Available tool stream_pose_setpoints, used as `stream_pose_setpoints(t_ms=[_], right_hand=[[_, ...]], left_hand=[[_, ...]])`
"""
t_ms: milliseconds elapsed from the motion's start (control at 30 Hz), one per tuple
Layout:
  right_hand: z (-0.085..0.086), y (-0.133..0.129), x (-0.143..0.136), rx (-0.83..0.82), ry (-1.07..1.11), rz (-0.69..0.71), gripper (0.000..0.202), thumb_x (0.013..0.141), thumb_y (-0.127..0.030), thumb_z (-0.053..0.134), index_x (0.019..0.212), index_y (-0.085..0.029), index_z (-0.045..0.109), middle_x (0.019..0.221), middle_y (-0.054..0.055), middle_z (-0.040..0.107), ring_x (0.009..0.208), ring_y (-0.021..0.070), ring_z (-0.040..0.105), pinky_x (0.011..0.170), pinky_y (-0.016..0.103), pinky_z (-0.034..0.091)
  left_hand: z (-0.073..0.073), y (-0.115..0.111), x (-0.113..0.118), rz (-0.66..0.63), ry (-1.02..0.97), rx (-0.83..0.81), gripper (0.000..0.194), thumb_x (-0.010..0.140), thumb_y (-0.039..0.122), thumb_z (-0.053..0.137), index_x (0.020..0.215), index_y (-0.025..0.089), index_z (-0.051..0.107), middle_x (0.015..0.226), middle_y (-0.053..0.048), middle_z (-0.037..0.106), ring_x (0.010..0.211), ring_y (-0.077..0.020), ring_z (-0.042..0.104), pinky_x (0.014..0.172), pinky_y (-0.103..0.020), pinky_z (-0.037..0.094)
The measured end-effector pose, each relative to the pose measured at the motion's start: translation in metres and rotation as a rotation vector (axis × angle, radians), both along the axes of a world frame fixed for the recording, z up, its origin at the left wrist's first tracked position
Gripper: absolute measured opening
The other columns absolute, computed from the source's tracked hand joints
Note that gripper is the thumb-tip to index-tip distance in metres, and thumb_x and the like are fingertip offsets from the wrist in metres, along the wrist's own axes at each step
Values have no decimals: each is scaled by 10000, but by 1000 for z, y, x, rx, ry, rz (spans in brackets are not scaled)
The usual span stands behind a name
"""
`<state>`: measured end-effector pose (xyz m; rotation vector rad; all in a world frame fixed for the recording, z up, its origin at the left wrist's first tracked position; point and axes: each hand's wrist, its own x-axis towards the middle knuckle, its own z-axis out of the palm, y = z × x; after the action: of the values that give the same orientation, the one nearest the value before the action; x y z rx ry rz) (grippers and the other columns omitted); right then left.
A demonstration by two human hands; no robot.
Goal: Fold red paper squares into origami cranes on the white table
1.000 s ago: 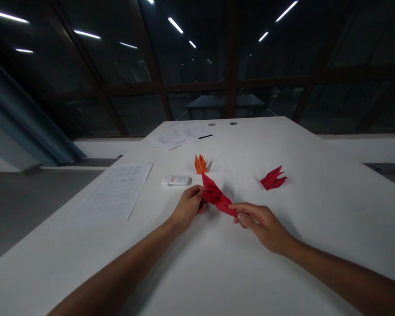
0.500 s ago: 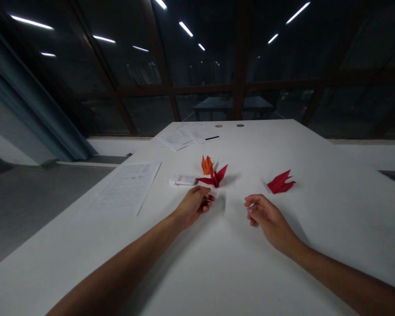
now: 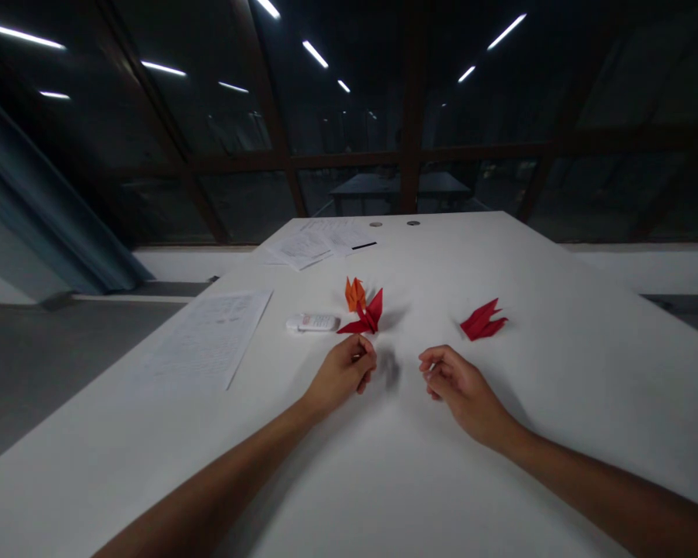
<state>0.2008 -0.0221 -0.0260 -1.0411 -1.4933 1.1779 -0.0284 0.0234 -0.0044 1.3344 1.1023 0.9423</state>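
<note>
Left hand [image 3: 342,372] curls just short of a red paper crane [image 3: 373,311]

At the centre of the frame, its fingers bend inward over the tabletop [image 3: 384,473], leaving a narrow gap by the thumb; it looks empty. Just beyond the knuckles stands the crane, one wing raised, a point aimed left; whether hand and paper touch, I can't tell. Right of centre, the right hand [image 3: 464,389] is apart from it, fingers half bent, thumb close, apparently empty too.

Close behind the red crane sits an orange paper crane [image 3: 352,291], partly covered from where I look. A white labelled case [image 3: 312,322] lies left of them. Farther right rests another folded red paper [image 3: 482,322]. Left of centre lies a printed sheet [image 3: 215,337]; loose papers [image 3: 302,244] and a black strip [image 3: 364,246] lie toward the upper middle. Blue curtain [image 3: 46,201] hangs at the left edge, beside dark windows [image 3: 354,124].
</note>
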Motion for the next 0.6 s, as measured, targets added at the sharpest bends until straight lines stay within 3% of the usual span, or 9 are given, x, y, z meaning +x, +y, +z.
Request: stream_pose_setpoints(t_ms=[167,300,400,500,600], right_hand=[[17,-3,7,178,-200,-155,154,935,-264,565,1081,-234,603,950,35,656,765,168,610,662,295,481],[48,21,48,429,-285,-549,201,882,-253,609,1081,-228,588,941,46,641,819,199,609,786,352,498],[57,52,91,452,-409,-825,395,867,-338,642,1228,-218,532,1037,78,632,848,216,587,778,364,497],[45,74,117,376,-567,-797,407,867,-445,651,1179,-198,568,891,64,679,792,239,605,752,389,474],[29,78,113,369,-644,-711,263,846,-385,666,1052,-226,635,783,25,712,763,240,624,805,423,446]], left_hand=[[0,-8,0,-123,301,275,92,882,274,593,838,196,571,655,37,546,573,-110,498,531,-202,360],[3,-13,2,-192,465,380,80,901,248,556,843,204,591,672,28,576,603,-128,516,589,-227,371],[3,-14,4,-217,527,415,65,895,221,549,850,206,595,690,22,596,618,-137,538,609,-236,375],[2,-14,5,-228,539,439,70,893,210,545,847,207,597,691,20,608,620,-142,551,622,-241,380],[0,-13,4,-225,521,451,65,890,218,561,853,206,614,690,18,612,617,-143,546,620,-242,376]])
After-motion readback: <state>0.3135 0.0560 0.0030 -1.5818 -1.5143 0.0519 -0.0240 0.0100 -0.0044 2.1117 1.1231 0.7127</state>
